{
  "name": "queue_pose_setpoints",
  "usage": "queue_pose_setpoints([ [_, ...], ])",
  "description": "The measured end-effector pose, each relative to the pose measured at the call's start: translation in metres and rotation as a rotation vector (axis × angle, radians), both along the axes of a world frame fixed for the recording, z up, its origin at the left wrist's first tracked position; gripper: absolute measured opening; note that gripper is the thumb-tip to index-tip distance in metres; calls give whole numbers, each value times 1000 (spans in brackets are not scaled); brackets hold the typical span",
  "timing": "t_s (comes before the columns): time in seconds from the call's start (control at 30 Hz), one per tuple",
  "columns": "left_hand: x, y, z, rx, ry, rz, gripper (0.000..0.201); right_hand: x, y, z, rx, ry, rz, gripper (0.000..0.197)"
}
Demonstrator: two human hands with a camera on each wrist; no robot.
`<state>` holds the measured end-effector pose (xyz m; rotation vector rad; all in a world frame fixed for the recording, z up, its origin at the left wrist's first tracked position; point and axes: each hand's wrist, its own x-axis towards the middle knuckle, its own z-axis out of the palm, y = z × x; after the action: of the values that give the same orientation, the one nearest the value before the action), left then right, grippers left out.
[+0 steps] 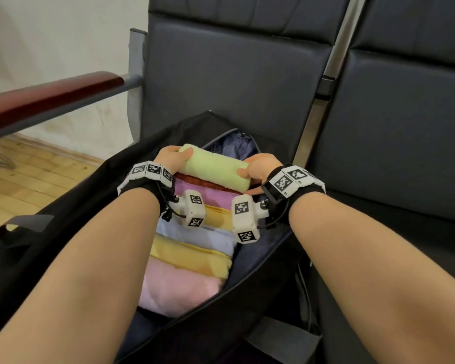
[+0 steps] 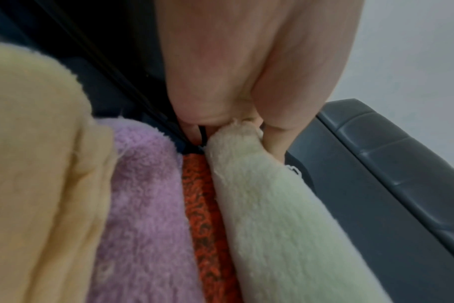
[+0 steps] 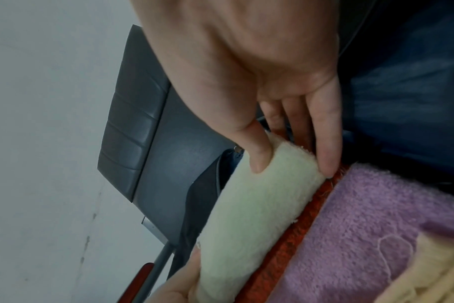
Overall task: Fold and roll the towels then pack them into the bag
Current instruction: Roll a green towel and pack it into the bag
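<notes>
Both the left hand (image 1: 170,156) and right hand (image 1: 260,168) grip the ends of a rolled pale-green terry towel (image 1: 214,166), held at the far end of the open black fabric bag (image 1: 95,185), touching a red rolled towel (image 1: 195,180) beside a lilac one (image 1: 208,193); grey padded seats (image 1: 234,82) behind.

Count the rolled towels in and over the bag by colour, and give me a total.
Green: 1, held by both hands
Red: 1
Purple: 1
Yellow: 2
Blue: 1
Pink: 1
Total: 7
</notes>
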<state>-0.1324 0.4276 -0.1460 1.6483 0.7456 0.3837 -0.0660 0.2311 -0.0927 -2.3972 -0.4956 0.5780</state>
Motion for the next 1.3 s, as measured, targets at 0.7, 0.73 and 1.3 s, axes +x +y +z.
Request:
queue_pose_setpoints([
  [0.7,31,-12,-3,241,-34,55,39,31,19,-26,291,-80,-336,28],
  [0.73,32,-14,-5,243,-12,46,41,30,19,-27,259,-101,-318,28],
  [1.3,7,-20,10,478,118,-63,32,16,21,6,-177,-361,-2,32],
])
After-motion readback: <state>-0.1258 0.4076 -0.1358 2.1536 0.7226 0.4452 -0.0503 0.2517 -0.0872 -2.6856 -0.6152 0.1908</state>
